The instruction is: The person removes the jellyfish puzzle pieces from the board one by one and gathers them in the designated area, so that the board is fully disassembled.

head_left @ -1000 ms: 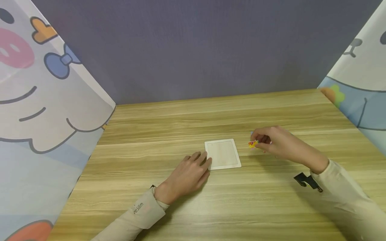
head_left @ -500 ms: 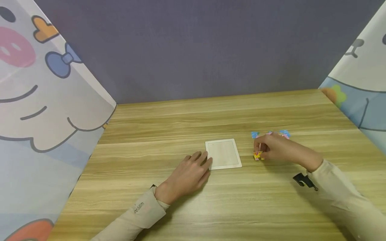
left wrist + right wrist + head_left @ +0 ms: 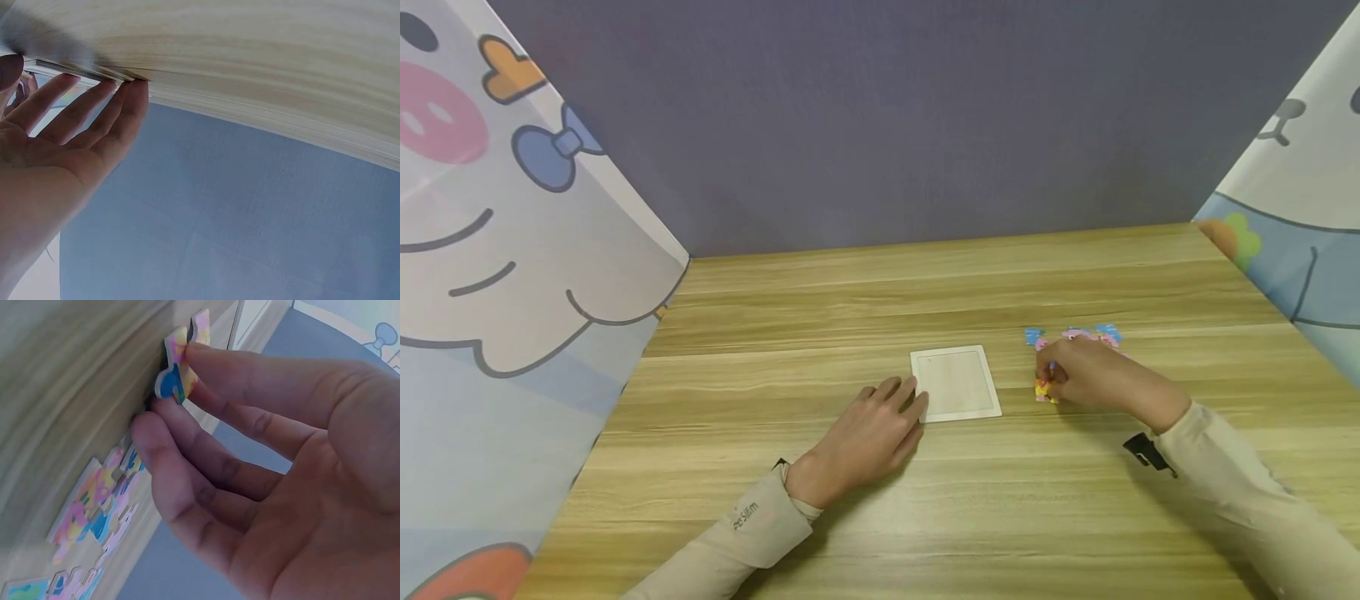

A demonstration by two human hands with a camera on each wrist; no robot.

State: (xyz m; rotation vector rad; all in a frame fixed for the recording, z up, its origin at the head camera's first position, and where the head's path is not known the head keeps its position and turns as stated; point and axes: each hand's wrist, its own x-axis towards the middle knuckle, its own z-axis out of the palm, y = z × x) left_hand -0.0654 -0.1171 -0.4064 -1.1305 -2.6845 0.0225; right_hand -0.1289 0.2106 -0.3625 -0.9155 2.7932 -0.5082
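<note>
My right hand point(image 3: 1093, 375) pinches a jigsaw piece point(image 3: 178, 369) in yellow, pink and blue between thumb and index finger. The right wrist view has that piece tilted close against the tabletop, a second piece partly hidden behind the thumb tip. Other loose jigsaw pieces point(image 3: 81, 512) lie beside and beneath this hand, some covered by it in the head view. To the left, a flat, pale square puzzle tray point(image 3: 988, 383) has a bare inside. My left hand point(image 3: 865, 437) rests with outstretched fingers touching the tray's left edge.
Blue corner-like pieces point(image 3: 1107, 332) show just beyond the right hand. A wood-grain table point(image 3: 820, 308) runs back to a dark grey panel point(image 3: 910, 125). Cartoon-printed panels flank both sides. A black strap point(image 3: 1150, 454) hangs by the right cuff.
My right hand has brought the pinched piece towards me and slightly right, down to the tabletop. More loose pieces beyond the hand have come into sight. The left hand and tray stay put.
</note>
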